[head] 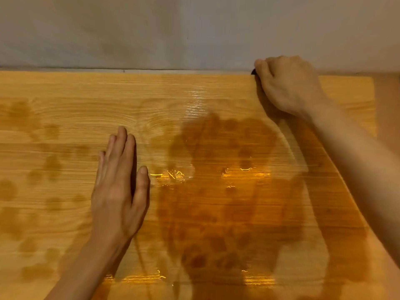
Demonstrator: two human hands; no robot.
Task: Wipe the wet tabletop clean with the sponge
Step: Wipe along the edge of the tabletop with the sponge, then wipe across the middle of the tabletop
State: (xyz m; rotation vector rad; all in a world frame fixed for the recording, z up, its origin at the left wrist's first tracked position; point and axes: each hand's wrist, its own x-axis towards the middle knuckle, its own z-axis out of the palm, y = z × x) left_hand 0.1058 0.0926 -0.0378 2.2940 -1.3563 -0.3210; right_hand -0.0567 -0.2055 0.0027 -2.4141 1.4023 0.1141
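Note:
The wooden tabletop (65,118) fills the view, with a large glistening wet patch (227,191) across its middle and right. My right hand (287,85) is closed at the table's far edge by the wall. Only a small dark tip (253,72) pokes out by the thumb, probably the sponge; the rest is hidden under the palm. My left hand (118,187) lies flat on the wood, fingers together and extended, just left of the wet patch, holding nothing.
A grey wall (173,29) rises directly behind the table's far edge. Dull darker blotches (32,180) mark the left part of the tabletop. Bright puddle glints (173,175) lie beside my left thumb.

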